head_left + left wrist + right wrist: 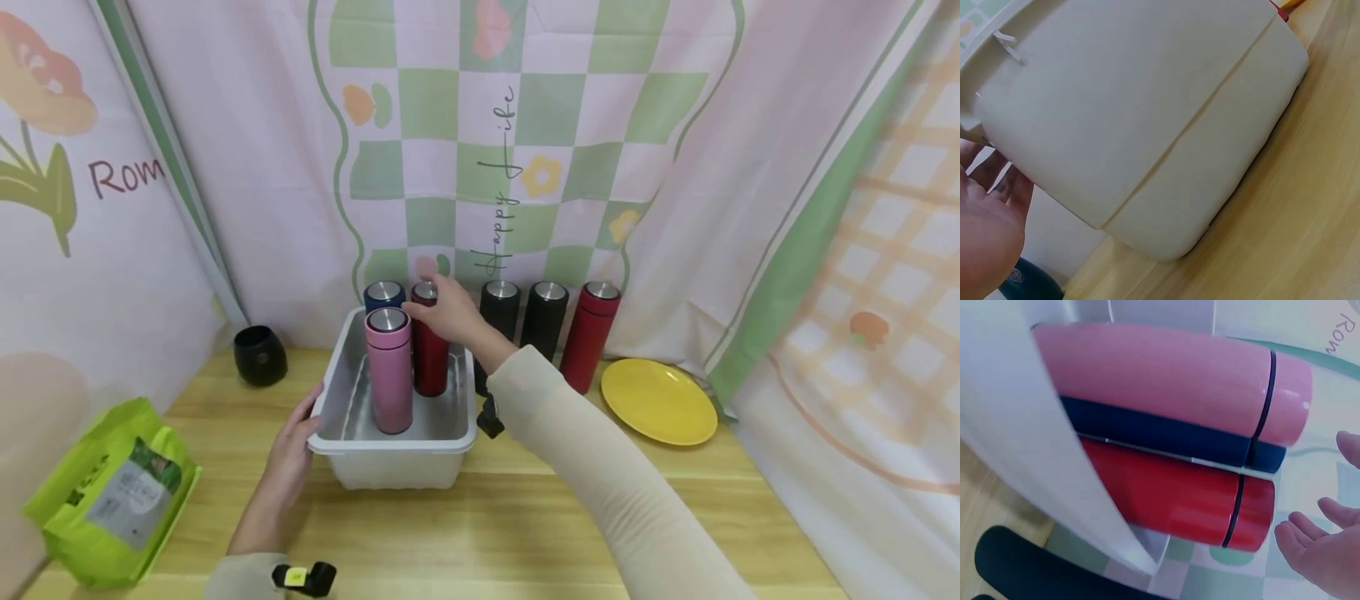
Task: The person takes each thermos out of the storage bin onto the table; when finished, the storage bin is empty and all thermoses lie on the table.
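Tub [393, 468]: right up against the left hand [288, 458], whose loose fingers touch its side
Right hand [453, 315]: unclenched, fingers parted, just off the top of the red bottle [431, 362]
Pink bottle [390, 375]: upright in there, between both hands

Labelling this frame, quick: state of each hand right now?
Left hand: open, touching the white bin at its rim.
Right hand: open, holding nothing, near the red bottle inside the white bin.
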### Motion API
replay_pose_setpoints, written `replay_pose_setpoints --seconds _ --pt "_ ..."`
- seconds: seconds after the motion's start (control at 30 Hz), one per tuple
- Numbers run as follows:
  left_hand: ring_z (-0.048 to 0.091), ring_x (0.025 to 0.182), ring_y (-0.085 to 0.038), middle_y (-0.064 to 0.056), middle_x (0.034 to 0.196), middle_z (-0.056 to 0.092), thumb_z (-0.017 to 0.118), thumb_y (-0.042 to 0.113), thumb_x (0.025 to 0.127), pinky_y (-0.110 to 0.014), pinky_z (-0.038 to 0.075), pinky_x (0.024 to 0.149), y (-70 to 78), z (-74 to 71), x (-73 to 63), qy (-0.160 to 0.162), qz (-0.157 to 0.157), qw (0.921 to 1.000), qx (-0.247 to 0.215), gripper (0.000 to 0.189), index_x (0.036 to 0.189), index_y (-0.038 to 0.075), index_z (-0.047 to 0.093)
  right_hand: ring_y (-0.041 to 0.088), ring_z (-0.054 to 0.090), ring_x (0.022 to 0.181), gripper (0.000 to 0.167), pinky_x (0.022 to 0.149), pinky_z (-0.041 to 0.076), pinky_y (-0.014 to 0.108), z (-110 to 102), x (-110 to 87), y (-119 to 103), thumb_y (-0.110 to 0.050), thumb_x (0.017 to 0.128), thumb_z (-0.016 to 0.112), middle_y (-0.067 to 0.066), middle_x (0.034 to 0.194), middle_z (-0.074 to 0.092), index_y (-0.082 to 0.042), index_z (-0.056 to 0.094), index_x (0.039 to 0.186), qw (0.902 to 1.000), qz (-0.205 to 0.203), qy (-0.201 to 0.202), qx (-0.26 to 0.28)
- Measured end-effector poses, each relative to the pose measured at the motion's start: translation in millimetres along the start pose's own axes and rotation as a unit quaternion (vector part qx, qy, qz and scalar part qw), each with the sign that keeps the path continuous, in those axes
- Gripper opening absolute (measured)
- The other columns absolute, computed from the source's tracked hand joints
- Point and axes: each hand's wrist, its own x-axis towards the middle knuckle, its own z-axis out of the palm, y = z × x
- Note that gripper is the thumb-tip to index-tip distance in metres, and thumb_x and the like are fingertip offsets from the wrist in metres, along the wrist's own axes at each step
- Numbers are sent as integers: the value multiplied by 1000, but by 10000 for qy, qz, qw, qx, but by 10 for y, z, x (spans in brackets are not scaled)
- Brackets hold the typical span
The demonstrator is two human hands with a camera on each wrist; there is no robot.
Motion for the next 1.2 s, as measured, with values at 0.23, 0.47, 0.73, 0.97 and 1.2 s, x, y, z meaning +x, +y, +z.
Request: replay_pose_setpoints --seconds 0.23,0.47,0.73,0.97,1.2 --pt "19 138 -27 -20 159 12 34 13 104 -18 30 101 -11 -13 14 -79 27 9999 72 53 152 -3 19 27 50 119 58 95 44 41 96 -29 -69 -31 94 66 18 134 53 -6 46 141 9993 -226 -202 217" --pt "20 138 -28 -19 159 12 33 12 104 -19 30 101 -11 -10 14 -31 -39 10000 72 53 152 -2 18 25 55 111 59 91 46 39 201 -54 -129 -33 93 67 15 125 58 -8 47 142 9991 -209 -372 -30" --pt "21 137 -24 -20 159 11 34 14 105 -18 30 100 -3 -6 -4 -50 -36 10000 72 52 153 -1 19 23 55 112 70 93 44 37 286 -55 -152 -34 87 74 14 126 58 -8 44 144 9976 -225 -577 -296" --pt "24 135 -20 -20 159 12 34 14 105 -17 31 99 -9 -2 -10 -28 -35 10000 54 52 154 2 21 24 49 122 64 99 41 36 320 -67 -192 -30 87 74 14 135 53 -8 50 141 9952 -364 -668 -620" --pt "30 130 -12 -24 157 12 34 13 104 -17 32 98 -35 11 -9 5 143 9999 9 51 153 2 24 24 47 122 68 98 40 35 334 -86 -216 -33 85 76 15 134 52 -10 48 143 9928 -348 -678 -926"
